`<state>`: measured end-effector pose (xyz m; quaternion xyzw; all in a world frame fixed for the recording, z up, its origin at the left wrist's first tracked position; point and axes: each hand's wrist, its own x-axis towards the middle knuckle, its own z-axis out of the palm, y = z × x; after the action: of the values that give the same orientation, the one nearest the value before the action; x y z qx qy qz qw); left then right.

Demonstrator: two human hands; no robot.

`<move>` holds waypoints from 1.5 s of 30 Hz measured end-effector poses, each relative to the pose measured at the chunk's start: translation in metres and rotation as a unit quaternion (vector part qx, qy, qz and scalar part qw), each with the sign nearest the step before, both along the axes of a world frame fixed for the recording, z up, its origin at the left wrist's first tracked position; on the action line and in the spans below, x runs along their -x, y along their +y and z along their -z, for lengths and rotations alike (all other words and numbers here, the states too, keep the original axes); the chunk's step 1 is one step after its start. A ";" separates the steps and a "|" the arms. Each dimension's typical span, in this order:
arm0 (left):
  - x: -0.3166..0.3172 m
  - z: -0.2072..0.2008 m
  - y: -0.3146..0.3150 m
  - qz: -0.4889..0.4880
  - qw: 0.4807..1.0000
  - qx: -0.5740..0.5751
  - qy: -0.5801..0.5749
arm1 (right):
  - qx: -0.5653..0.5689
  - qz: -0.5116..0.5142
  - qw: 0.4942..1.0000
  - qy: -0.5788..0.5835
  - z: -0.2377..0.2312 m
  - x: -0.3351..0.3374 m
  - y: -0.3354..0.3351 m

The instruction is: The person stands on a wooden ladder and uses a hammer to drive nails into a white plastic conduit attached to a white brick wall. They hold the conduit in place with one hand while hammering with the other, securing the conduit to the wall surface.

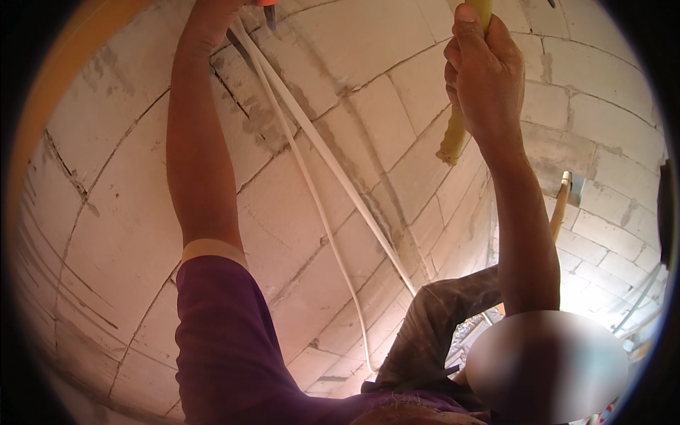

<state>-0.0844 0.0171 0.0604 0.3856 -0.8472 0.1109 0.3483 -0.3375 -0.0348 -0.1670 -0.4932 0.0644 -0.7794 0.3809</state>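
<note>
My left hand point(214, 18) is raised against the block wall at the top left, its fingers mostly cut off by the picture's edge. Next to it shows a bit of an orange object with a short dark shaft point(270, 18); its kind cannot be made out. My right hand point(489, 74), raised at the upper right, is closed around a yellow tool handle point(452, 137). The handle's flared lower end sticks out below my fist. Its upper end runs out of view, so the tool's head is hidden. Two white cables point(322, 145) run down the wall from beside my left hand.
A wall of pale blocks point(283, 241) with dark joints and a shallow vertical groove fills most of the view. A bent leg in dark trousers point(425, 326) is low in the middle. A wooden pole point(560, 205) stands at the right. A blurred oval hides part of the lower right.
</note>
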 end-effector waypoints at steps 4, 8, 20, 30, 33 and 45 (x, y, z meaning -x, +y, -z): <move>-0.005 0.001 -0.011 -0.058 0.998 0.000 0.006 | -0.013 -0.007 1.000 0.022 0.003 0.004 0.004; 0.001 0.002 -0.012 -0.023 0.999 -0.029 -0.010 | -0.020 -0.078 0.997 0.018 0.014 0.002 -0.005; 0.023 0.008 -0.010 -0.076 0.996 -0.041 -0.028 | 0.102 0.175 0.979 0.029 0.003 -0.008 -0.023; 0.013 0.004 -0.025 -0.045 0.996 -0.053 -0.051 | 0.105 0.202 0.901 0.369 -0.024 -0.047 -0.012; 0.006 -0.006 -0.026 -0.033 0.995 -0.075 -0.056 | 0.239 0.429 0.838 0.237 -0.019 -0.048 -0.039; -0.008 0.006 -0.019 -0.083 0.996 -0.023 -0.030 | 0.036 0.192 0.970 0.146 -0.052 -0.021 -0.015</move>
<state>-0.0768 -0.0017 0.0545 0.4593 -0.8243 0.1317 0.3037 -0.3161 -0.0498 -0.1145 -0.5936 0.1848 -0.7593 0.1922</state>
